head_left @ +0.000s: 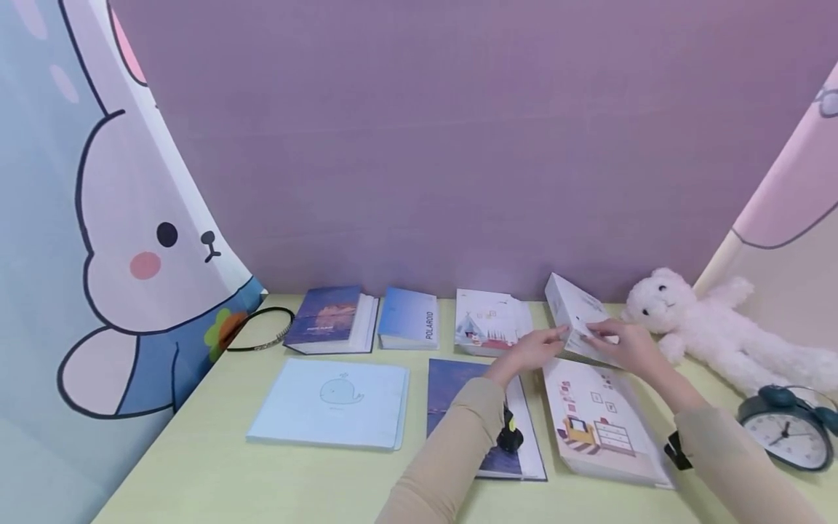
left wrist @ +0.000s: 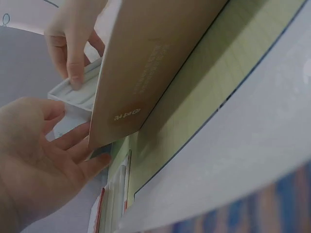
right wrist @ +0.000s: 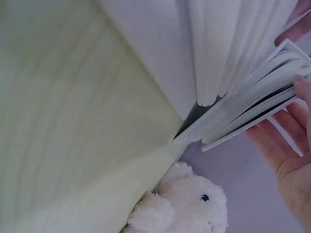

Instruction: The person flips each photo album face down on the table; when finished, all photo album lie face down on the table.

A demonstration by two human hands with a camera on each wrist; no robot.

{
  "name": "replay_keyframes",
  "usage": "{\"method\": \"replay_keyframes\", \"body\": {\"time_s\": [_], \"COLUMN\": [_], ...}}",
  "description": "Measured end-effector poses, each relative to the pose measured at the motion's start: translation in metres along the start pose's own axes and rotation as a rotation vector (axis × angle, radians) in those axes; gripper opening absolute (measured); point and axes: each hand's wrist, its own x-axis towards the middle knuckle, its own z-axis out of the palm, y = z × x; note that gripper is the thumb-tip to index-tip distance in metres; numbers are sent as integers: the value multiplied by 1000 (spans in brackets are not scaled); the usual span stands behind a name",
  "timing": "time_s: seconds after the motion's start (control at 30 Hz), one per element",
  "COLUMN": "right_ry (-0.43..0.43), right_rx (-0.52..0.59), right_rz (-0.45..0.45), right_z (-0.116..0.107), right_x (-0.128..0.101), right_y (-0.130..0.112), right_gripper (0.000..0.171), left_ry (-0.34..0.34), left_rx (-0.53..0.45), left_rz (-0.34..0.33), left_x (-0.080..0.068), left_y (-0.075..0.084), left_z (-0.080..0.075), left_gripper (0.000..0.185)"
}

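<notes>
A white book [head_left: 572, 309] stands tilted up on one edge at the back right of the pale green table [head_left: 216, 466]. My right hand [head_left: 612, 336] grips its near edge, thumb on the page block [right wrist: 248, 111] and fingers [right wrist: 286, 131] underneath. My left hand [head_left: 546, 342] reaches in from the left with straight fingers, its tips at the book's lower corner. In the left wrist view that open palm [left wrist: 39, 155] sits just below the white book [left wrist: 73, 92].
A white plush bear [head_left: 707, 327] and an alarm clock [head_left: 785, 429] lie to the right. Flat books cover the table: room-picture [head_left: 599, 422], dark blue [head_left: 452, 386], whale [head_left: 334, 400], Polaroid [head_left: 409, 319], house-picture [head_left: 487, 320]. A headband [head_left: 262, 331] is far left.
</notes>
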Motion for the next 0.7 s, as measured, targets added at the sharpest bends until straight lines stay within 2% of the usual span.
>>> {"method": "replay_keyframes", "body": {"time_s": [0.07,0.13,0.33,0.43,0.6,0.7], "right_ry": [38,43,-11,-12,7,-5], "right_rx": [9,27,112,150,213,300], "right_rz": [-3,35,234,302,347,379], "right_z": [0,-1,-7,-9,-12,-12], "right_x": [0,0,2,3,3,4], "right_y": [0,-1,-7,-10,-13,-14], "right_gripper": [26,26,24,25,27,32], "left_ry": [34,63,140,138,117,129], "left_rx": [-10,-24,-42,-21,12,-23], "left_rz": [17,38,74,84,118,141], "left_x": [0,1,6,5,2,3], "left_y": [1,0,1,4,10,12], "left_z": [0,0,3,3,1,1], "left_gripper": [41,41,40,41,45,48]}}
